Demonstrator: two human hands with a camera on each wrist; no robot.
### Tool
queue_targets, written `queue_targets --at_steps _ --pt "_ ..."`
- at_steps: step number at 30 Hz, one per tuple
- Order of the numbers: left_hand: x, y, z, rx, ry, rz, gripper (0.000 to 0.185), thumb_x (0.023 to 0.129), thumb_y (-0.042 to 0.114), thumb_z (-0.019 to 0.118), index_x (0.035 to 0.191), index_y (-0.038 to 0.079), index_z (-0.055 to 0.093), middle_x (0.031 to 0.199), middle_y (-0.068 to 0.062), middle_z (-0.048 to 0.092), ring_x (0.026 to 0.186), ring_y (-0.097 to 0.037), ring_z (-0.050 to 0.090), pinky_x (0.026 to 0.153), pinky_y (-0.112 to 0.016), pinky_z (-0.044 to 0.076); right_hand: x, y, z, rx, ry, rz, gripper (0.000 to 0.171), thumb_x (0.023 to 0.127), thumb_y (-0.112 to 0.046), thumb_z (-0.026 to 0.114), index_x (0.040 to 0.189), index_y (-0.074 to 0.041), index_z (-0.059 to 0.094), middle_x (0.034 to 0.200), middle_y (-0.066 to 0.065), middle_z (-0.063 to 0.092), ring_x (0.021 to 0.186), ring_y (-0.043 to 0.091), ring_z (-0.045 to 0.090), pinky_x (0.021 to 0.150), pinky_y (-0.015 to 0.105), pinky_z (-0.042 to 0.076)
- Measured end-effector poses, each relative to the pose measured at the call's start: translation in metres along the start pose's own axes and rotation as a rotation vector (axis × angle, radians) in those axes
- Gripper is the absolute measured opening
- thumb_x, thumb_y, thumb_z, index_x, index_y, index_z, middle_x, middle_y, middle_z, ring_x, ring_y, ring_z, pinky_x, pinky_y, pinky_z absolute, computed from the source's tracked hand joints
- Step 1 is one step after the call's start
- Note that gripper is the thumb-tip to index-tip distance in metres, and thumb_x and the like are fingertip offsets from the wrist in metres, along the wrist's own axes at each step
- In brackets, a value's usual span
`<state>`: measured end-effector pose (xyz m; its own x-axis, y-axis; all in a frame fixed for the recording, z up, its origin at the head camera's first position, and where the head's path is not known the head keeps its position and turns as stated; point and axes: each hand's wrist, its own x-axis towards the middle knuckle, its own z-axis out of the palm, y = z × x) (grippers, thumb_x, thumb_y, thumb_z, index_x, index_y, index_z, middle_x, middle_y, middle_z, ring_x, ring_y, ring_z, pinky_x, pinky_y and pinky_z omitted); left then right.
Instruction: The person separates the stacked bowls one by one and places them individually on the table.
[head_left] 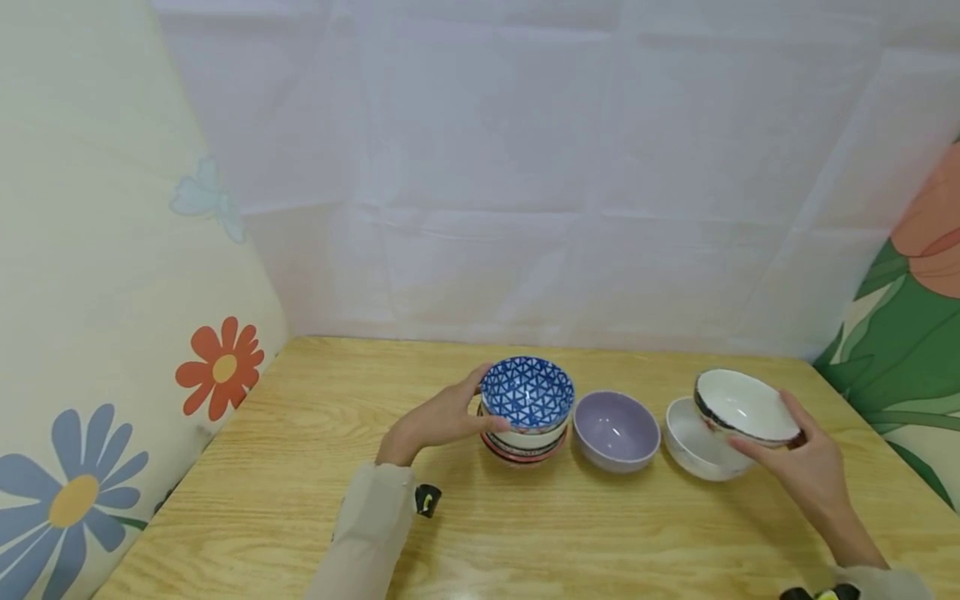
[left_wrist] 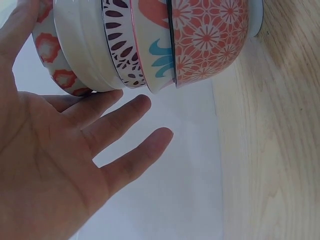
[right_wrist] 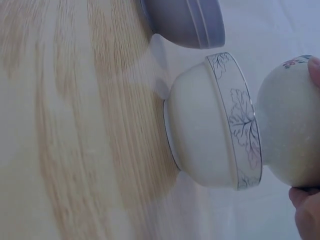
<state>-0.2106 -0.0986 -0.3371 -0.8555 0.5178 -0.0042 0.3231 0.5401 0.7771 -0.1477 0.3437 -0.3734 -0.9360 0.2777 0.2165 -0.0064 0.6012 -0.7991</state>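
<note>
My left hand (head_left: 442,414) grips the rim of a bowl with a blue-and-white patterned inside (head_left: 527,392), thumb on the near side. Red flowers mark that bowl's outside in the left wrist view. It tops a stack of several bowls, with a coral-patterned bowl (left_wrist: 210,40) low down; three fingers spread beside the stack. A white bowl with a dark-patterned rim (head_left: 746,406) is held tilted in my right hand (head_left: 813,458), thumb at its near edge. It hangs above a white bowl with a leaf-patterned band (right_wrist: 215,125), which stands upright on the table.
A purple bowl (head_left: 617,431) stands between the stack and the leaf-banded bowl. All rest on a wood-grain table (head_left: 570,533). Behind it hangs a white cloth (head_left: 480,167), with flower-printed cloths (head_left: 112,292) at the sides.
</note>
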Motion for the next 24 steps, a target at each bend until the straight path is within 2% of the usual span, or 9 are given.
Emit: queue_targets --at_steps 7,13,24 --pt "0.002 -0.001 0.000 0.004 0.000 0.004 0.092 0.084 0.042 0.070 0.154 0.017 0.016 0.154 -0.012 0.031 0.141 -0.034 0.030 0.113 -0.055 0.027 0.003 0.007 -0.004 -0.009 0.017 0.003 0.095 0.083 -0.024 0.075 0.152 -0.004 0.012 0.154 0.027 0.016 0.138 0.037 0.024 0.077 -0.008 0.025" --pt "0.003 0.000 -0.001 0.005 -0.002 0.010 0.092 0.085 0.042 0.069 0.154 0.015 0.015 0.154 -0.012 0.031 0.141 -0.034 0.030 0.112 -0.056 0.028 0.006 0.011 -0.009 -0.028 0.035 0.043 0.097 0.083 -0.029 0.074 0.153 -0.008 0.009 0.156 0.024 0.012 0.140 0.042 0.020 0.078 -0.009 0.021" --pt "0.003 -0.001 0.002 0.005 -0.003 0.000 0.092 0.085 0.042 0.069 0.154 0.015 0.015 0.154 -0.012 0.031 0.141 -0.035 0.031 0.112 -0.056 0.028 0.008 0.022 -0.015 -0.033 0.087 0.086 0.096 0.083 -0.030 0.073 0.153 -0.007 0.011 0.154 0.028 0.015 0.139 0.040 0.022 0.077 -0.010 0.019"
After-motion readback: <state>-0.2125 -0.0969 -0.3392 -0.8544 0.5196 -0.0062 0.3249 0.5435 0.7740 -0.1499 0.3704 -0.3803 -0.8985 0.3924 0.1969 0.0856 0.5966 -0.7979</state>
